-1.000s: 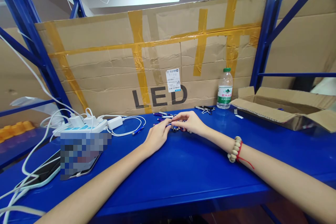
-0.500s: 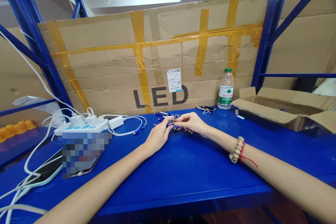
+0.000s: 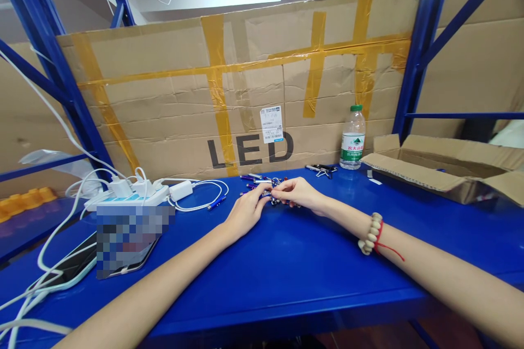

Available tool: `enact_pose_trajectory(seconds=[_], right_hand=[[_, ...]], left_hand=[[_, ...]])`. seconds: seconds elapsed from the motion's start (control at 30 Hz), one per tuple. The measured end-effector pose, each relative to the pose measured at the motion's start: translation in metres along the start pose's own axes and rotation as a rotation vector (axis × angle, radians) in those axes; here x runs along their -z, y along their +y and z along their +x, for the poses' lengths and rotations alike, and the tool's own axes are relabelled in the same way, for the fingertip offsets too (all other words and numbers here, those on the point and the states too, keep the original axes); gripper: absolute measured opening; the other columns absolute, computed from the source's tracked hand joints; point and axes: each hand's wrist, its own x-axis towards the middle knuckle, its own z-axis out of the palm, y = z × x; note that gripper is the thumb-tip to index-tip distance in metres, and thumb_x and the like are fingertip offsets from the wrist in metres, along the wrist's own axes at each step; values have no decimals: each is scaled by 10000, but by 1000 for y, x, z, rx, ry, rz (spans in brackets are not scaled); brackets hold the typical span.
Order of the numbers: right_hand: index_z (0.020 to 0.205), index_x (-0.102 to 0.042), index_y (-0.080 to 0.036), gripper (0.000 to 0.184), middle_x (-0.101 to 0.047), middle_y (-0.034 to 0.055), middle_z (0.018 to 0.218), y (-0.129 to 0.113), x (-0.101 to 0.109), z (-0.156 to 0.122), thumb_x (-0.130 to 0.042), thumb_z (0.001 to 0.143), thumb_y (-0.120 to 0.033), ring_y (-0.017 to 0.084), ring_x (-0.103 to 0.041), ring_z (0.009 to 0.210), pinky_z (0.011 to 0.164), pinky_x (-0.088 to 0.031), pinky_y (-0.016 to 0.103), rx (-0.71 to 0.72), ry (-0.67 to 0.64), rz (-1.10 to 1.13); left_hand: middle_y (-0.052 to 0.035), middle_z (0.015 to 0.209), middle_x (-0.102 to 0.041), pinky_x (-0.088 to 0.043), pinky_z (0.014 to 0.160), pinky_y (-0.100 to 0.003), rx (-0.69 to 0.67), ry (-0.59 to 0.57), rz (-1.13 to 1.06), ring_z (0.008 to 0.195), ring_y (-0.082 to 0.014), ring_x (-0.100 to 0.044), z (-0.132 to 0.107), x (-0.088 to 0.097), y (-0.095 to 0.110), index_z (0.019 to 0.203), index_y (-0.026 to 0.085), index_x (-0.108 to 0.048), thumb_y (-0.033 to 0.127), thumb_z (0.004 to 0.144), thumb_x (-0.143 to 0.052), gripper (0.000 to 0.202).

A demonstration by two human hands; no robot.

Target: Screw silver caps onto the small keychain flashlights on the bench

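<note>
My left hand [image 3: 248,207] and my right hand [image 3: 302,193] meet at the middle of the blue tabletop, fingertips nearly touching. Both are closed in a pinch around something small, with a bit of blue and metal showing between them; its kind is hidden by the fingers. Just behind and under the fingertips lies a cluster of small shiny metal and blue pieces [image 3: 275,181], partly covered by my hands. Several blue pens [image 3: 248,178] lie beyond my left hand. A beaded bracelet [image 3: 371,234] with a red string circles my right wrist.
A white power strip [image 3: 131,203] with plugs and cables stands left, beside a phone [image 3: 73,262]. One blue pen [image 3: 216,203] lies near a cable. Dark pens with metal clips [image 3: 322,170], a water bottle [image 3: 352,142] and an open cardboard box [image 3: 426,177] are at right.
My right hand has shifted slightly and its fingers have curled in closer over the small pieces. My left hand stays almost where it was.
</note>
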Motion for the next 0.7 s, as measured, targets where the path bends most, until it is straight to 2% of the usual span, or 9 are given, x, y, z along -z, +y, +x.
enact_pose_trajectory(seconds=[0.23, 0.4, 0.53, 0.7], right_hand=[[665, -649, -126, 405, -516, -21, 530, 1, 3, 0, -652, 606, -527, 42, -420, 475, 411, -314, 155, -30, -36, -40], [644, -651, -121, 430, -522, -13, 524, 2, 2, 1, -628, 621, -550, 46, -436, 478, 413, -323, 151, -30, -34, -116], [627, -648, -118, 432, -514, -13, 494, 2, 1, 3, -602, 650, -547, 49, -432, 442, 393, -322, 157, 21, -10, -173], [626, -645, -119, 409, -522, -9, 464, 6, 2, 9, -596, 668, -523, 60, -443, 399, 365, -314, 167, 141, 37, -279]], left_hand=[[-39, 1114, -589, -435, 854, -316, -30, 2, 9, 1021, -194, -554, 0, 0, 0, 1109, 234, -453, 225, 882, -373, 241], [-31, 1026, -627, -457, 819, -305, -10, -9, 38, 947, -190, -586, 0, 1, 0, 1030, 223, -503, 218, 873, -390, 194], [-24, 994, -637, -461, 807, -304, -8, 9, 55, 920, -189, -595, 0, -1, -1, 1012, 224, -512, 218, 872, -388, 186], [-42, 1059, -618, -457, 822, -327, 36, 28, 64, 965, -206, -582, 1, -3, -1, 1060, 222, -492, 228, 873, -379, 218]])
